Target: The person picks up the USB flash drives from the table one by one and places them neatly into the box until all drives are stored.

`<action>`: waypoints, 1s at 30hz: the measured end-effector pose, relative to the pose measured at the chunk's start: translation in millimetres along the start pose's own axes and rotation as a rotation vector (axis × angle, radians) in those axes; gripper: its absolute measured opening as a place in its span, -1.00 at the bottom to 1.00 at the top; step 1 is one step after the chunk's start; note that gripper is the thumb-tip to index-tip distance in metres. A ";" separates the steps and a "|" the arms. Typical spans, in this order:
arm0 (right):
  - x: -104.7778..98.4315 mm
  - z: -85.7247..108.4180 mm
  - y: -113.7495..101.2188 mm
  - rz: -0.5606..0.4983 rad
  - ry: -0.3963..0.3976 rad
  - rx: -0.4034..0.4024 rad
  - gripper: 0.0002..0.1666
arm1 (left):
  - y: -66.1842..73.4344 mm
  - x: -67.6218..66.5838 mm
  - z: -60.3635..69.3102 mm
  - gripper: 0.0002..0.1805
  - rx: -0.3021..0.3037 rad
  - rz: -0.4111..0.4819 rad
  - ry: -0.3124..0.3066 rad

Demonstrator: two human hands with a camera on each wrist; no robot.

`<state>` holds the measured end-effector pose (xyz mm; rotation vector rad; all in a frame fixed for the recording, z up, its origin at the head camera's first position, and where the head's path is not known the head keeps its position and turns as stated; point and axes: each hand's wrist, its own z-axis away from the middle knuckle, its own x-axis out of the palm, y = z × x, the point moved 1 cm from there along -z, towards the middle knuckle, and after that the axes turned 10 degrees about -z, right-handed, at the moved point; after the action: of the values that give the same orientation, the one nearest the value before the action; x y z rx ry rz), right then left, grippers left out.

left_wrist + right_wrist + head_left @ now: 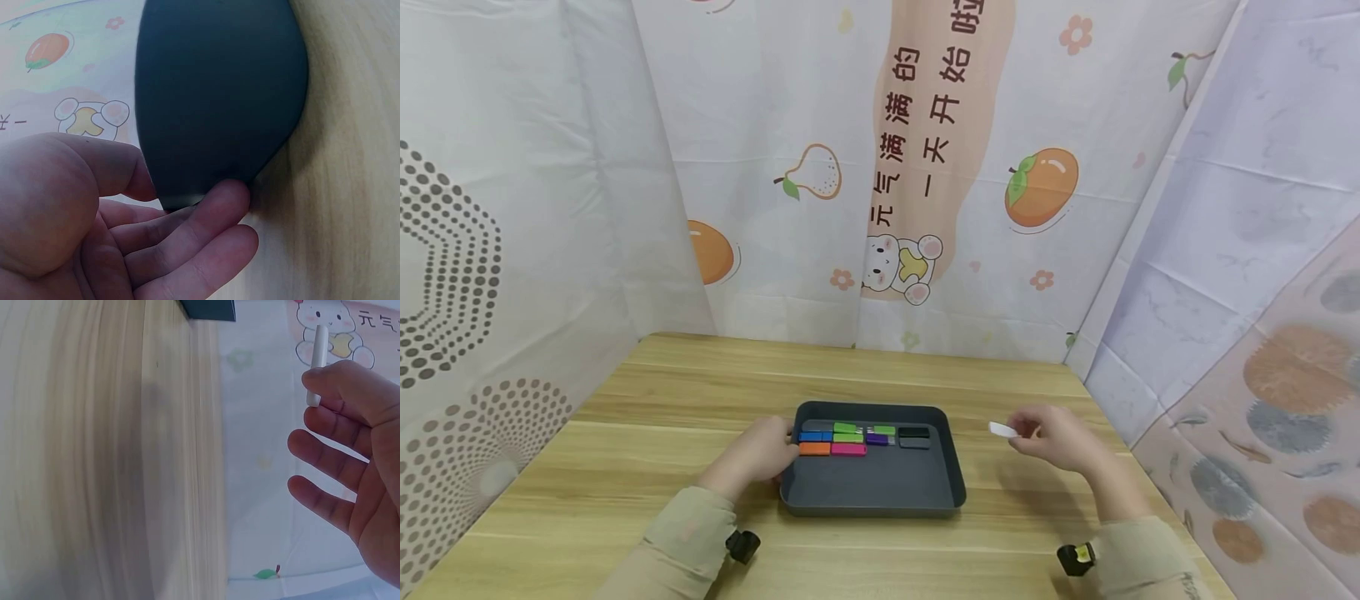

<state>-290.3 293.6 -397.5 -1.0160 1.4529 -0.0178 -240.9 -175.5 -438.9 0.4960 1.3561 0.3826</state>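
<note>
A dark grey tray (880,492) lies on the table, and in its back part are small coloured sticks that look like USB sticks, among them a pink one (848,450), an orange one (815,448) and a purple one (877,439). My left hand (767,448) grips the tray's left edge, its fingers (219,206) against the tray's outer side in the left wrist view. To the right of the tray and apart from it, my right hand (1051,435) pinches a small white flat stick (317,356) between thumb and index finger; the other fingers are spread.
The wooden table (700,383) extends around the tray. Behind it hangs a printed curtain (760,275), with more patterned cloth (1210,333) along the right and left sides. A small black device (743,546) sits at each wrist.
</note>
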 end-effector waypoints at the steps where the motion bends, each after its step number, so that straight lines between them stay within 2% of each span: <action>1: 1.2 -2.1 -1.7 -0.004 -0.002 -0.001 -0.94 | -0.1 -0.2 0.1 -0.60 0.000 -0.002 -0.001; 10: 15.5 -24.0 -17.5 0.002 -0.008 -0.049 -0.92 | -0.3 -0.1 -0.3 -0.65 -0.004 -0.009 -0.004; 23: 39.0 -54.2 -43.6 0.017 -0.020 -0.075 -0.89 | -1.0 1.3 -1.4 -0.67 -0.004 -0.007 -0.006; 30: 48.4 -63.4 -49.6 0.037 -0.017 -0.078 -0.88 | -1.8 2.0 -2.2 -0.66 0.011 -0.007 0.002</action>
<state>-304.8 200.9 -395.0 -1.0501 1.4658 0.0753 -242.8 -175.6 -441.8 0.4999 1.3619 0.3700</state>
